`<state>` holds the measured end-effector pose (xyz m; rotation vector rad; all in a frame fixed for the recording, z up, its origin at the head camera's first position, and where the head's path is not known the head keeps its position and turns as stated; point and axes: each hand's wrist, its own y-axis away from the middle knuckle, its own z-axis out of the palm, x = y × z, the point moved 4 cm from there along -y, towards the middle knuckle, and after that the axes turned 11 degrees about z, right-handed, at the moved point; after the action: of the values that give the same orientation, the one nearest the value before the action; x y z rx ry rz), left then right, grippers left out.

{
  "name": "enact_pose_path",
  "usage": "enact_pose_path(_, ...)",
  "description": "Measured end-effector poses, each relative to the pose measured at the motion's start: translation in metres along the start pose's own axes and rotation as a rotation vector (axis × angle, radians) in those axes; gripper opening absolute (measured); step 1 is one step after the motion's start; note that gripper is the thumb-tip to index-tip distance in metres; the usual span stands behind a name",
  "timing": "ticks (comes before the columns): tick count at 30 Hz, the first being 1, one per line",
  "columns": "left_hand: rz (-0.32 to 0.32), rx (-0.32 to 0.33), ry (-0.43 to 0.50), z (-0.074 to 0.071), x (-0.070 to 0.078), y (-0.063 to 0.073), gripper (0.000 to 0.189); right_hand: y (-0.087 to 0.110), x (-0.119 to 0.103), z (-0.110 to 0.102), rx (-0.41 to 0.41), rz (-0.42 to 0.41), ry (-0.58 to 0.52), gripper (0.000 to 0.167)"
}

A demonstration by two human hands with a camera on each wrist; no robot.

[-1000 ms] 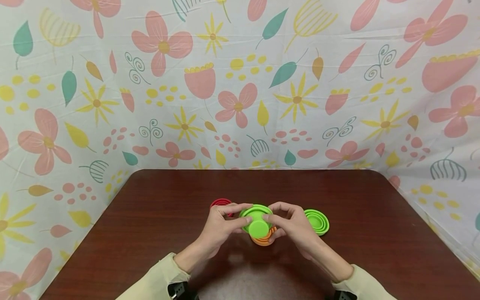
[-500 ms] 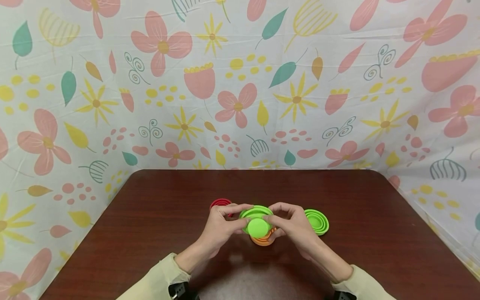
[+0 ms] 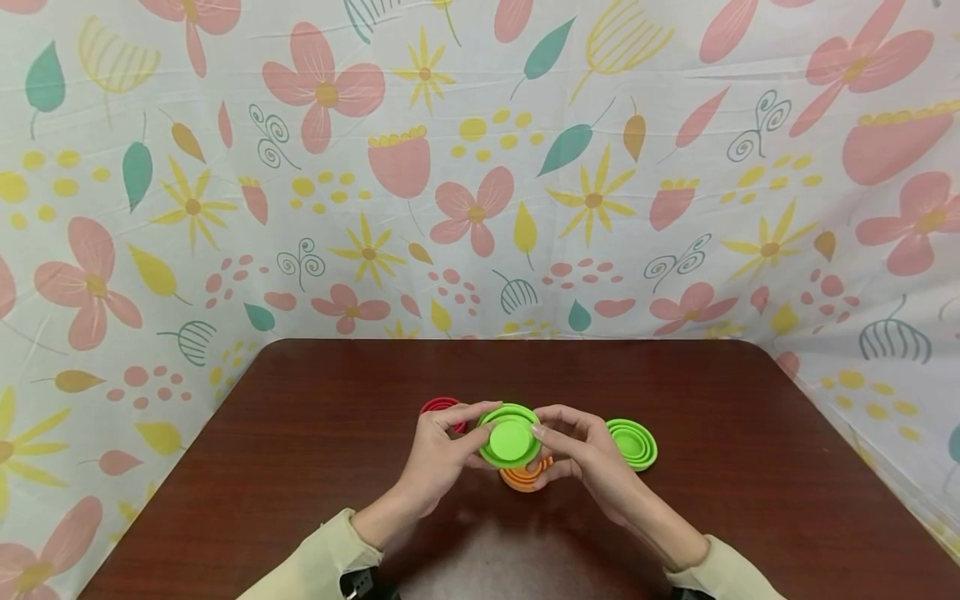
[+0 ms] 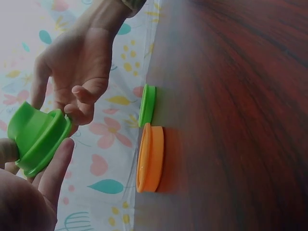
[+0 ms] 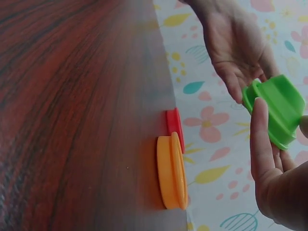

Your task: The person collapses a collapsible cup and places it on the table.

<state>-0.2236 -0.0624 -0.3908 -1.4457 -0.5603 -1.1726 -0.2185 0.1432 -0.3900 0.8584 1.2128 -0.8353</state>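
Note:
A green collapsible silicone cup [image 3: 510, 440], partly folded out, is held above the table between both hands. My left hand [image 3: 442, 442] pinches its left side, thumb on the near face. My right hand [image 3: 585, 446] grips the opposite rim between thumb and fingers. In the left wrist view the green cup [image 4: 38, 137] shows a stepped wall, which the right wrist view also shows on the green cup [image 5: 276, 108]. Below the hands an orange collapsible cup [image 3: 522, 477] lies flat, partly covered by the held cup and right fingers.
On the dark wooden table [image 3: 330, 467], a second flat green cup [image 3: 633, 444] lies right of the right hand. A flat red cup [image 3: 441, 404] sits behind the left hand, partly hidden. A flower-patterned cloth [image 3: 480, 167] hangs behind the table.
The held green cup has tilted and risen slightly, its round base turning from low down toward the middle of the rim. Both thumbs have shifted a little with it; the other cups stay put.

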Motion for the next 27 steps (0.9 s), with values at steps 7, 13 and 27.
enact_pose_path(7,0.007,0.014,-0.01,0.0033,0.0011,0.0007,0.031,0.0016,0.0004,0.0003,0.055,-0.006,0.002,0.032)
enact_pose_path(13,-0.008,0.022,0.005,0.005,-0.0009,0.0007,0.03,0.001,0.0006,0.0024,0.075,-0.025,0.019,0.034)
enact_pose_path(27,-0.077,-0.048,0.088,0.0045,-0.0014,0.0028,0.048,-0.0003,0.0015,-0.0007,0.117,0.006,0.036,0.037)
